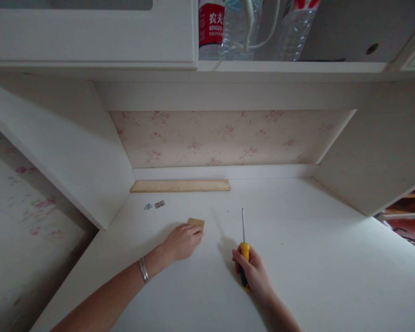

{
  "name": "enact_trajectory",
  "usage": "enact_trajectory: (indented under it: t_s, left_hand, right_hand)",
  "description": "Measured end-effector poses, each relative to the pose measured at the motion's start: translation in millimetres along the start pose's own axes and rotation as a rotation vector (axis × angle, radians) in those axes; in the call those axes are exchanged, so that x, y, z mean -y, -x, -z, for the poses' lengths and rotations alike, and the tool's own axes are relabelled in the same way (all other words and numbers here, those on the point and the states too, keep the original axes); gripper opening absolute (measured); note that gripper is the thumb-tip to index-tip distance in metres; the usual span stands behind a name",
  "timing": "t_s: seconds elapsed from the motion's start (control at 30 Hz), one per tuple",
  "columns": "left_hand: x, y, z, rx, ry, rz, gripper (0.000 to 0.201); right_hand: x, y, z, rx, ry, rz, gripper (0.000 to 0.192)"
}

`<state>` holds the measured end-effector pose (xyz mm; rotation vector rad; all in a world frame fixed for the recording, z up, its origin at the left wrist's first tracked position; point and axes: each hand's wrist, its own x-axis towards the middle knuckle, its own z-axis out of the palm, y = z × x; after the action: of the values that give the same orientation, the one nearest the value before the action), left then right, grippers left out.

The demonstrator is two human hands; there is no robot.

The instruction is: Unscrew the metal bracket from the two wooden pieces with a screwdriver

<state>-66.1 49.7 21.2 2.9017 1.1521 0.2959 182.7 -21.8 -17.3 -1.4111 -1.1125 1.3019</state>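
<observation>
My right hand (253, 272) is wrapped round the yellow and black handle of a screwdriver (245, 250), whose metal shaft points away from me. My left hand (185, 240), with a silver bracelet at the wrist, has its fingers closed over a small flat piece of wood (196, 222) on the white desktop. Its far edge shows past the fingers; the rest is hidden. Beyond that hand lie a small metal hinge (159, 204) and a little group of screws (148, 206), too small to count.
A long wooden strip (180, 186) lies along the back of the white desktop (304, 267). Side panels (363, 157) stand left and right. Overhead, a cabinet shelf (290, 67) holds plastic bottles (210, 27) and a white cable (268, 39).
</observation>
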Motion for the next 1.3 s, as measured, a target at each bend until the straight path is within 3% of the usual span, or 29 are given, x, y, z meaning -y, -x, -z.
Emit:
enact_trajectory:
  t_s: [0.17, 0.3, 0.43, 0.57, 0.7, 0.8, 0.9, 1.0, 1.1, 1.3]
  left_hand:
    - [65, -10, -6.2, 0.020, -0.154, 0.454, 0.028]
    - [94, -18, -8.4, -0.010, -0.160, 0.535, 0.028]
    - [98, -18, -10.2, -0.057, -0.147, 0.529, 0.032]
    - [80, -5, -6.5, -0.149, -0.142, 0.501, 0.033]
    - [35, 25, 8.0, -0.305, -0.015, 0.451, 0.020]
    - [-5, 68, 19.0, -0.333, 0.072, 0.455, 0.022]
    - [-34, 127, 18.3, -0.367, 0.120, 0.512, 0.022]
    - [-45, 186, 4.9, -0.475, 0.107, 0.597, 0.021]
    - [-45, 224, -9.7, -0.547, 0.036, 0.638, 0.023]
    - [-47, 229, -18.5, -0.520, -0.203, 0.564, 0.026]
  right_hand:
    - [-2, 0, -1, 0.016, 0.025, 0.011, 0.035]
    - [-4, 1, 0, -0.002, 0.049, 0.018, 0.035]
    - [5, 0, -3, 0.026, 0.128, 0.016, 0.036]
    - [34, -7, -22, 0.163, 0.273, -0.058, 0.039]
    - [64, -38, -56, 0.251, 0.499, -0.071, 0.038]
    - [77, -71, -82, 0.292, 0.602, -0.034, 0.039]
    - [81, -96, -101, 0.221, 0.739, 0.060, 0.046]
    - [80, -105, -111, 0.102, 0.865, 0.160, 0.035]
    - [75, -105, -120, 0.054, 0.954, 0.220, 0.032]
    - [72, -109, -152, 0.096, 1.054, 0.307, 0.026]
